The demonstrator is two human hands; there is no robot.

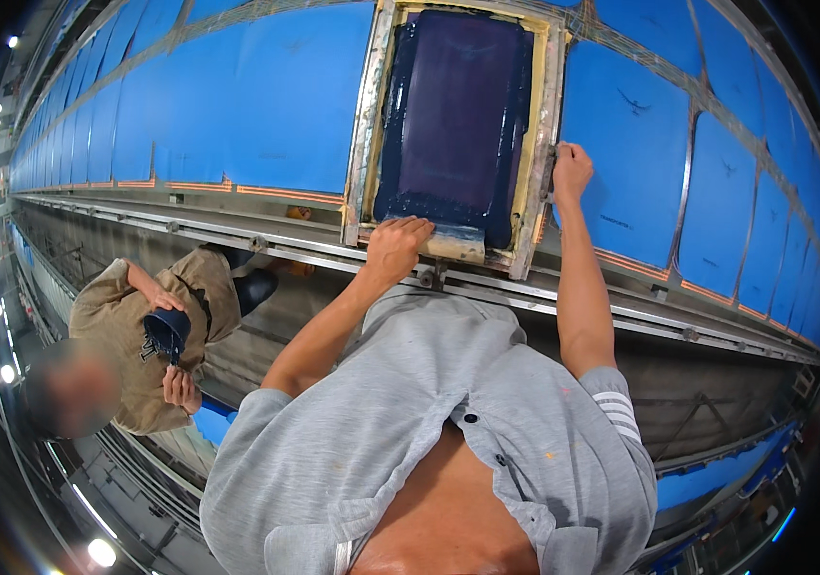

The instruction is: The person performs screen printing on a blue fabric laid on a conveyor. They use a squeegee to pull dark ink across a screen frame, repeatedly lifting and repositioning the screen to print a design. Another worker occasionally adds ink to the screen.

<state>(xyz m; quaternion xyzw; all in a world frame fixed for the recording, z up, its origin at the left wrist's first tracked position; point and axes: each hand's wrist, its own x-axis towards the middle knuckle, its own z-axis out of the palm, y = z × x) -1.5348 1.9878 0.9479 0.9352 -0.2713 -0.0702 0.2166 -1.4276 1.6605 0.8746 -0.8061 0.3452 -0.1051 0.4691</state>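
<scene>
A screen printing frame with worn, ink-stained edges lies across the blue-covered table in front of me. Dark blue ink coats the borders of its purplish mesh. At the frame's near end rests a squeegee with a pale, ink-smeared blade holder. My left hand is closed over the squeegee's left part, knuckles up. On the frame's right outer side, my right hand is curled into a fist against the edge; what exactly its fingers grip there is partly hidden.
Blue sheets line the long table on both sides of the frame. A metal rail runs along its near edge. At the left, a person in a tan shirt holds a dark blue container. Another blue-topped table stands behind me.
</scene>
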